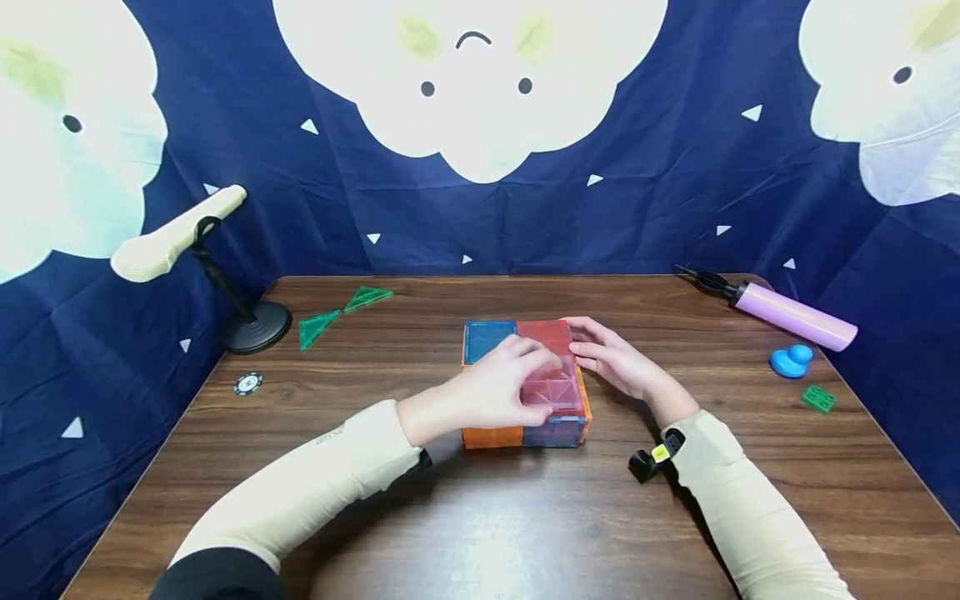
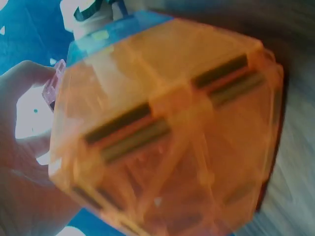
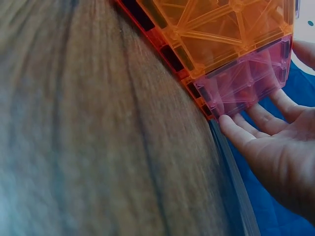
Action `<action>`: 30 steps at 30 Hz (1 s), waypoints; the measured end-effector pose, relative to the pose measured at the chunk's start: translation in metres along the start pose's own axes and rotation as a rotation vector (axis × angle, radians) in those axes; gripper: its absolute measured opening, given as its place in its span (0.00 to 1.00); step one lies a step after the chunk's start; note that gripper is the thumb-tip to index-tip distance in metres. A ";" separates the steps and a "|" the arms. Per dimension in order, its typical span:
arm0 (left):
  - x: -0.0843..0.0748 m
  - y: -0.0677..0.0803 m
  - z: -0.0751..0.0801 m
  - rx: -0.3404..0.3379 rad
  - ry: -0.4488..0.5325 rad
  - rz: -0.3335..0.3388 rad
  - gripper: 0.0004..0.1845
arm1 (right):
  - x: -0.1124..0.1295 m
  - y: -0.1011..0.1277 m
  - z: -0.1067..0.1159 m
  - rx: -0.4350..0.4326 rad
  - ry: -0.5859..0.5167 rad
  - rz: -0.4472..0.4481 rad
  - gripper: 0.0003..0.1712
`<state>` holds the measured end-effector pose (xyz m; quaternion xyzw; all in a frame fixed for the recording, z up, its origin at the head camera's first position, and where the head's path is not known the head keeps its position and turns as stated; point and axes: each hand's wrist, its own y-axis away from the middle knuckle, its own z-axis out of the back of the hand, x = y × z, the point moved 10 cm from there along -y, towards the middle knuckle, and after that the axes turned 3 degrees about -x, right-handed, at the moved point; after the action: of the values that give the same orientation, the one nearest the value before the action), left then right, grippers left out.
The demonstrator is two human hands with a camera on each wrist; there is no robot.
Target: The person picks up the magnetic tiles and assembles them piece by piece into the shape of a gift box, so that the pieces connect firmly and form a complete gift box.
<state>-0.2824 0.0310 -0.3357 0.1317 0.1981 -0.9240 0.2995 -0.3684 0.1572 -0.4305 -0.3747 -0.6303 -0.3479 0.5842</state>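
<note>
A box of see-through magnetic tiles stands mid-table, its top showing a blue tile (image 1: 490,340) and a red tile (image 1: 543,335). Over its near right part my left hand (image 1: 480,390) pinches a pink tile (image 1: 553,390) between thumb and fingers. The left wrist view shows that hand (image 2: 27,147) beside the box's orange wall (image 2: 197,137). At the box's right side, my right hand (image 1: 618,364) touches the far corner with its fingers. In the right wrist view those fingers (image 3: 241,136) lie fairly straight against a pink wall tile (image 3: 248,78).
Two green triangle tiles (image 1: 318,327) and a poker chip (image 1: 248,383) lie on the left, near a black stand (image 1: 257,327) holding a cream sleeve-like roll. A purple hand pump (image 1: 795,315), a blue knobbed piece (image 1: 791,361) and a green brick (image 1: 818,398) lie on the right.
</note>
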 end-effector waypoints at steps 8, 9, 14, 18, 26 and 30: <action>-0.008 -0.003 -0.012 0.041 -0.022 -0.002 0.28 | 0.003 0.001 0.000 0.018 -0.016 0.014 0.31; -0.008 -0.003 -0.012 0.040 -0.022 -0.005 0.28 | 0.003 0.001 0.000 0.019 -0.020 0.015 0.31; -0.005 -0.001 -0.007 0.020 -0.009 -0.026 0.26 | 0.002 0.002 0.000 0.017 0.029 -0.004 0.33; 0.020 0.001 0.019 -0.086 0.033 0.022 0.23 | 0.005 0.009 0.001 0.003 0.138 -0.034 0.35; 0.125 0.031 0.038 -0.191 0.283 0.453 0.24 | 0.017 0.044 -0.018 0.064 0.218 -0.031 0.41; 0.153 0.043 0.015 -0.164 0.558 0.584 0.23 | 0.019 0.061 -0.030 0.123 0.266 0.008 0.51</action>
<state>-0.3781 -0.0846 -0.3903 0.4037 0.2989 -0.7101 0.4935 -0.3011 0.1616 -0.4090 -0.2910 -0.5661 -0.3529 0.6858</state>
